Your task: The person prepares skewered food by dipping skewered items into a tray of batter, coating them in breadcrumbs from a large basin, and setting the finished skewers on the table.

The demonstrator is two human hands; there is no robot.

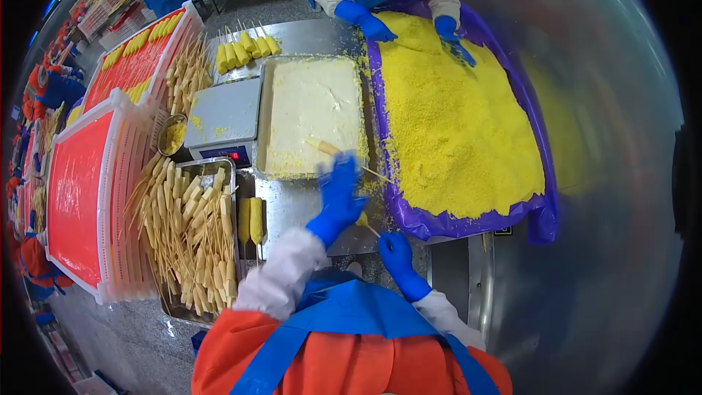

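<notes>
My left hand (338, 197), in a blue glove and smeared by motion, is over the front edge of the tray of white batter (314, 102). Close to its fingertips, a skewered pale stick of food (322, 146) rests in the batter, its wooden skewer reaching right toward the crumbs; whether I touch it cannot be told. Lower right, my right hand (395, 252) is closed around the thin end of a wooden skewer (373, 231). That skewer carries a yellow-crumbed piece (363, 219), partly hidden beside my left hand. Yellow crumbs (453, 124) fill a purple-lined container (537, 110) to the right.
A metal tray of pale skewered pieces (197, 227) stands left, beside two crumbed skewers (250, 221). Behind are a scale (223, 115), a crumb bowl (173, 135) and several coated skewers (245, 50). Stacked red-lined trays (80, 197) border the left. A co-worker's gloved hands (369, 23) touch the crumbs opposite.
</notes>
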